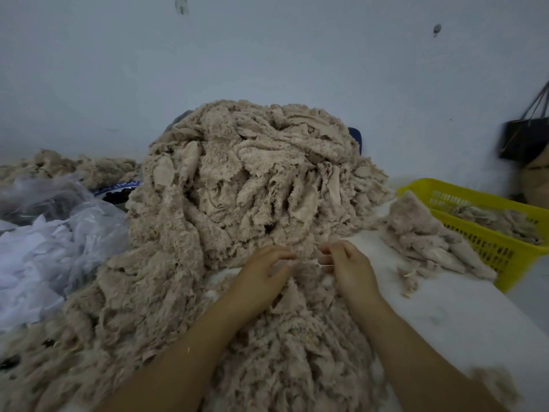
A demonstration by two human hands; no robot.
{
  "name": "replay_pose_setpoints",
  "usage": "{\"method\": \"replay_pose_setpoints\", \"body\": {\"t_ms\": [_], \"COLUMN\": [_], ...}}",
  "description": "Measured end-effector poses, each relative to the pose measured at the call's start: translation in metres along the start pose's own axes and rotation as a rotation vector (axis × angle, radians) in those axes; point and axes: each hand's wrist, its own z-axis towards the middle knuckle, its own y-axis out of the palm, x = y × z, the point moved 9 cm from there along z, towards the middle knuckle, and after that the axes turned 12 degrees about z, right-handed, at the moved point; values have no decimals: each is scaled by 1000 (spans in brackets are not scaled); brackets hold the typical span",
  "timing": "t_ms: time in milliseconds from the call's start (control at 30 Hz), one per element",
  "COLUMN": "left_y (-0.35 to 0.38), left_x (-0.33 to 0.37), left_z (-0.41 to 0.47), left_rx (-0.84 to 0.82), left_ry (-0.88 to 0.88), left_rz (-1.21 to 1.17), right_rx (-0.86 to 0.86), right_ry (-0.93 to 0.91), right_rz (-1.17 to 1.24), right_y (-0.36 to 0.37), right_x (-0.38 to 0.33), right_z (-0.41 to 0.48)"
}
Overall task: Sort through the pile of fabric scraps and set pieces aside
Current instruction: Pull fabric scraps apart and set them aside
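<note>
Hands down at the foot of the heap. The left hand (264, 272) and right hand (349, 270) are close together, fingers curled in, each pinching at the fluffy beige scrap (306, 261) between them. One piece or two tangled ones, I can't tell.

This looks like the picking-out step: a piece is being teased loose from the tall mound of beige fleece offcuts (249, 185), which rises just behind the knuckles and spills forward under both forearms. The next move, I'd judge, calls for a lift clear of the tangle, then a carry out to the right, where a small heap of the same fleece (427, 239) sits on the white tabletop (430, 316), hard against the yellow perforated plastic basket (493, 254), which has more scraps inside.

The stuff itself is shaggy, ragged-edged and matted, with smooth backing showing here and there. Pieces look likely to cling and drag neighbours along. The mound is still large, so I'd say there's plenty left to sort.
</note>
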Motion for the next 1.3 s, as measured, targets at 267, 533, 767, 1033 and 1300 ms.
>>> {"method": "replay_pose_setpoints", "body": {"t_ms": [267,533,767,1033,1300], "left_y": [24,-1,3,2,12], "left_x": [16,12,87,40,2], "left_z": [57,27,-17,1,23], "left_rx": [-155,85,-58,-17,-102], "left_ry": [-154,-218,285,8,-151], "left_rz": [-7,-471,11,7,116], "right_rx": [-81,6,-132,-170,-43], "right_ry": [-55,-39,-1,-55,-119], "right_rz": [-147,36,14,-83,-151], "right_y": [10,-1,14,19,10], "right_x": [-7,-3,-1,-6,-13], "right_z": [-7,-1,-3,-12,-12]}}
